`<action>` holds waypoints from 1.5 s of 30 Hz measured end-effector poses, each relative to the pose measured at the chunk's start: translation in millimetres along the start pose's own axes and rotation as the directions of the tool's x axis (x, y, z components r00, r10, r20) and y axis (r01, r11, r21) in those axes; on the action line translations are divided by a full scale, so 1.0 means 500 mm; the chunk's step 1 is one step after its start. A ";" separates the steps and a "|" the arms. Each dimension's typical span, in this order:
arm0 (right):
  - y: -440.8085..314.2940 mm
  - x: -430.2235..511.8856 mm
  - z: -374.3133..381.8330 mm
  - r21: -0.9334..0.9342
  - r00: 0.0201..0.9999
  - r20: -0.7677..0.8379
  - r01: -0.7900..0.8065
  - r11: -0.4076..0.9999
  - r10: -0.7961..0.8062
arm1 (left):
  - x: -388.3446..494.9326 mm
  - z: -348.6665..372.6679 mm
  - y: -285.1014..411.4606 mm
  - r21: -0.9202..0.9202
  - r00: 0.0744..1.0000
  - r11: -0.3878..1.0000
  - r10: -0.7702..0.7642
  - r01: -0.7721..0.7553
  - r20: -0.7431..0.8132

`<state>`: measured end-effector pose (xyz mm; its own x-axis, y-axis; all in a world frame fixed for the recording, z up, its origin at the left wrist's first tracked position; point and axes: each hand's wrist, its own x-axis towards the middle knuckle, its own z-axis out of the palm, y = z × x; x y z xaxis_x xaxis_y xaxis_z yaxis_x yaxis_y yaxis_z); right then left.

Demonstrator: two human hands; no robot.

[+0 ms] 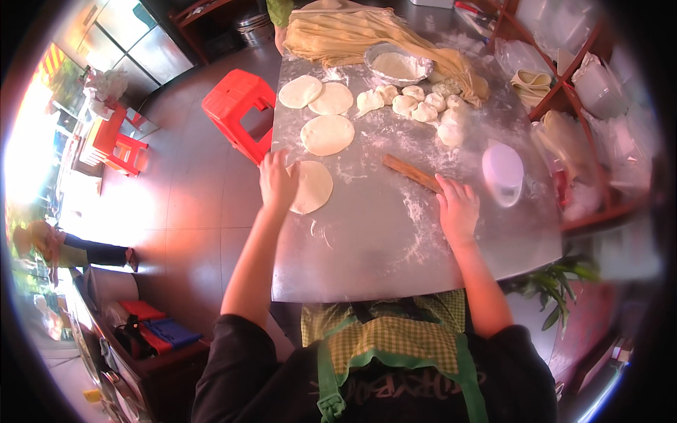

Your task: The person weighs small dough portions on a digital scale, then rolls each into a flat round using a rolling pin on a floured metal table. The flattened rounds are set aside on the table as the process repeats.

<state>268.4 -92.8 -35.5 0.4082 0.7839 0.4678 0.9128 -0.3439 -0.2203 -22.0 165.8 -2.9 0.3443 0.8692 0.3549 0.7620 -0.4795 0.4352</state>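
A flat dough round (313, 187) lies near the table's left edge. My left hand (278, 182) is over its left side, thumb apart from the fingers; the fingertips are slightly blurred. Under the fingers of my right hand (458, 209) is one end of a wooden rolling pin (410, 171), which slants away to the upper left. Farther up lie another dough round (327, 135) and two overlapping ones, the left dough round (300, 91) partly on the right dough round (332, 99). Several floured dough balls (424, 111) are grouped right of these.
The metal table (365, 248) is dusted with flour. A metal bowl of flour (399, 64) stands beside a crumpled tan cloth (338, 34). At right are a translucent plastic scraper (502, 172) and wooden shelving (582, 143). A red stool (240, 108) adjoins the left edge; another person's arm (280, 31) is beyond.
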 end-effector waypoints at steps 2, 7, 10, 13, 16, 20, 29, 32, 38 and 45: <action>0.001 0.002 0.002 -0.001 1.000 -0.003 -0.012 1.000 0.012 | -0.068 0.040 0.012 0.122 0.997 0.992 0.026 -0.035 0.075; 0.002 0.020 0.007 -0.027 1.000 0.019 -0.004 1.000 0.005 | -0.121 0.078 0.044 0.311 0.977 0.947 0.016 -0.084 0.213; -0.007 0.024 0.002 -0.001 1.000 0.011 0.020 1.000 -0.020 | -0.084 0.065 0.039 0.237 0.958 0.950 0.141 -0.202 0.249; -0.013 0.024 -0.014 0.014 0.998 0.044 0.049 0.999 -0.049 | -0.068 0.050 0.028 0.170 0.933 0.943 0.231 -0.284 0.277; -0.001 0.051 -0.020 0.161 0.960 0.268 0.034 0.986 -0.077 | -0.084 0.044 0.021 0.124 0.902 0.932 0.286 -0.340 0.324; 0.049 0.174 0.031 0.136 0.993 -0.074 -0.076 0.988 0.087 | -0.093 0.051 0.030 0.115 0.934 0.943 0.283 -0.313 0.220; 0.107 0.273 0.040 0.619 0.848 0.229 -0.506 0.601 0.478 | -0.149 -0.040 0.077 -0.154 0.981 0.970 0.177 -0.188 -0.083; 0.055 0.181 -0.028 0.891 0.863 0.444 -0.398 -0.218 0.242 | -0.205 -0.056 0.148 -0.427 0.991 0.897 0.078 -0.116 -0.106; -0.185 0.022 -0.050 0.660 0.694 0.720 -0.682 -0.314 0.005 | -0.276 0.010 0.317 -0.887 0.892 0.112 -0.124 0.448 0.434; -0.135 0.020 -0.054 0.764 0.847 0.520 -0.518 0.384 0.108 | -0.270 -0.021 0.169 -0.194 0.931 0.973 0.180 -0.122 0.318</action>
<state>211.3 -75.7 7.1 0.4388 0.8957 -0.0724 0.1303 -0.1432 -0.9811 -10.0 6.7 -5.5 0.6322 0.7610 0.1458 0.5934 -0.5965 0.5404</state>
